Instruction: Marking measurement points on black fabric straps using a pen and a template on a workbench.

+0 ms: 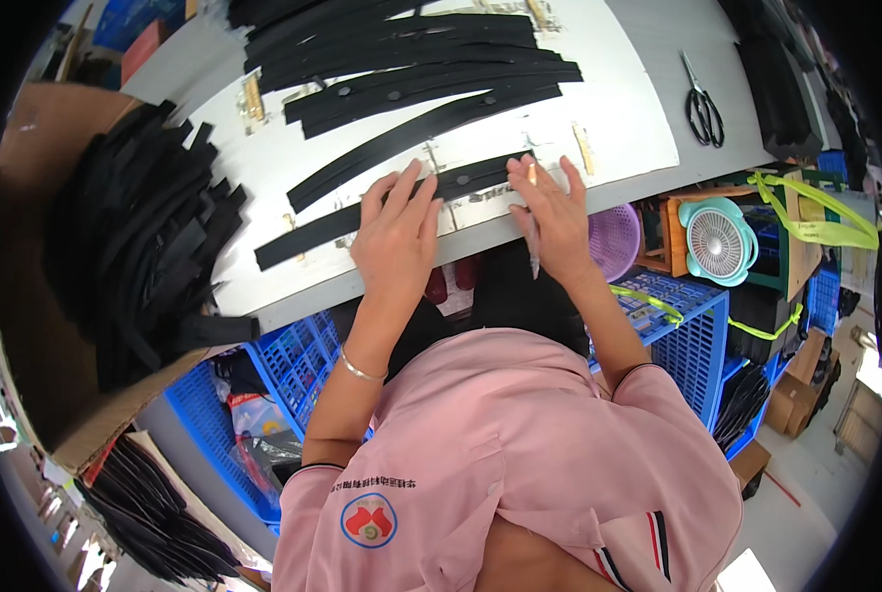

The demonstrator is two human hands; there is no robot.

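Note:
A long black fabric strip point(307, 238) lies slantwise across a white board point(618, 89), near the table's front edge. My left hand point(398, 229) rests on the strip, its fingers stretched out and slightly apart. Over the strip's right end is my right hand point(556, 212). A slim pen-like stick point(534, 247) is held between its thumb and fingers, though its kind is not fully clear. Between my hands a small round dark spot point(462, 181) shows on the strip. Farther back, several more black strips point(421, 123) lie across the board, some with similar round spots.
A cardboard box point(31, 296) at left holds a heap of black strips point(145, 247). Black-handled scissors point(702, 111) lie on the grey table at right, near a black block-like stack point(778, 94). A purple basket point(615, 242), teal fan point(722, 242) and blue crates point(692, 355) stand below.

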